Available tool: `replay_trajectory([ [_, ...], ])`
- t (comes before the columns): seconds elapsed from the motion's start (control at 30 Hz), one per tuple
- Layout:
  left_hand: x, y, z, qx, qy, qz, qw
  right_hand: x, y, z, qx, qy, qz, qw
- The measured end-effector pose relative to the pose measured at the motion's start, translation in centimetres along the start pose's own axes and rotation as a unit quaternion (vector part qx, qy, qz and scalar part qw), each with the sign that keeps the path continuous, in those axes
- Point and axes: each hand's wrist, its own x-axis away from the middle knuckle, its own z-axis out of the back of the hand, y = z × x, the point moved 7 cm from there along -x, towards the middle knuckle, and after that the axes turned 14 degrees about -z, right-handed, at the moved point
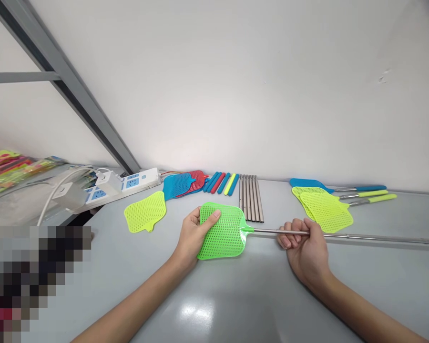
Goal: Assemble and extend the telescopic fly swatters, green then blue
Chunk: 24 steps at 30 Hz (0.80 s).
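My left hand (194, 235) grips the left edge of a green mesh swatter head (224, 231), thumb on top of the mesh. My right hand (303, 247) is closed round a thin metal rod (372, 237) that runs from the head's neck out to the right across the grey table (236, 295). Head and rod meet at a small green socket between my hands.
A loose yellow-green head (145, 212) lies to the left, blue and red heads (180, 184) behind it. Coloured handle grips (221, 183) and bare metal rods (250, 197) lie at the back. Finished swatters (329, 202) rest at right. A power strip (128, 183) sits far left.
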Motion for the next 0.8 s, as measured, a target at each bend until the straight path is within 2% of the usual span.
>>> replay_trajectory([
  [0.43, -0.01, -0.04, 0.07, 0.002, 0.004, 0.007, 1.000, 0.00, 0.08, 0.11, -0.001, 0.000, -0.002, 1.000],
  [0.8, 0.06, 0.04, -0.34, 0.025, -0.021, 0.020, 0.999, -0.01, 0.14, 0.15, -0.002, 0.002, -0.005, 1.000],
])
